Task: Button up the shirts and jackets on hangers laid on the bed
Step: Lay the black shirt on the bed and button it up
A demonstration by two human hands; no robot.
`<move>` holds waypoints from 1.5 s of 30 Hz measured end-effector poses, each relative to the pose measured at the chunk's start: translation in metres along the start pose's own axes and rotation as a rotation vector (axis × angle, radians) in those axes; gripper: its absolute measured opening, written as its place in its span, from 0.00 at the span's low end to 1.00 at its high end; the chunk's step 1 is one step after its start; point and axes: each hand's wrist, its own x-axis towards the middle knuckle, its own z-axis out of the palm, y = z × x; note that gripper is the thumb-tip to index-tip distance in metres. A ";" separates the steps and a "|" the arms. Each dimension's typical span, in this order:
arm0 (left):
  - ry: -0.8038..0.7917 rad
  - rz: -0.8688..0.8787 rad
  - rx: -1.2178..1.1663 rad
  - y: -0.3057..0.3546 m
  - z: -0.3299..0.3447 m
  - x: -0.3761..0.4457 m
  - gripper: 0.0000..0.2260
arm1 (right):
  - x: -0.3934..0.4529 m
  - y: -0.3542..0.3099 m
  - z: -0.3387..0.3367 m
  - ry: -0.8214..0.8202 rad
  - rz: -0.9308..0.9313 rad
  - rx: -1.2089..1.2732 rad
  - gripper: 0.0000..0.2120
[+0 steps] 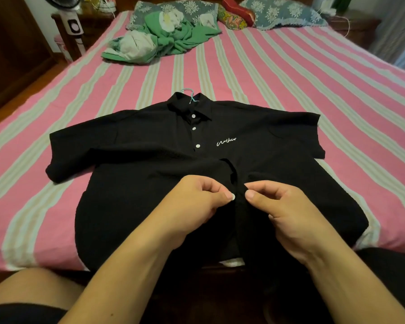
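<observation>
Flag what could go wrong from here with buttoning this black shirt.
1. Both hands, left hand and right hand, pinch the placket of the black shirt well below the third white button; fabric is bunched between, so a button could be skipped or mismatched.
2. Black on black hides the buttonhole; either grip may fumble.
3. Pulling the hem could shift the shirt on its teal hanger.

Single head view, looking forward and down from bed foot toward pillows, hands close below
</observation>
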 end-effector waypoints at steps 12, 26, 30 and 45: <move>-0.028 -0.078 -0.121 0.003 0.001 -0.005 0.04 | -0.018 0.003 0.019 0.197 -0.247 -0.421 0.08; -0.020 -0.086 -0.172 0.004 -0.003 -0.010 0.06 | -0.024 0.005 0.021 0.094 -0.168 -0.246 0.16; -0.062 -0.077 -0.101 0.005 -0.007 -0.009 0.06 | -0.021 0.002 0.018 -0.013 -0.124 -0.110 0.14; -0.071 -0.088 -0.318 -0.003 -0.005 -0.009 0.03 | -0.013 0.018 0.025 0.108 -0.445 -0.449 0.10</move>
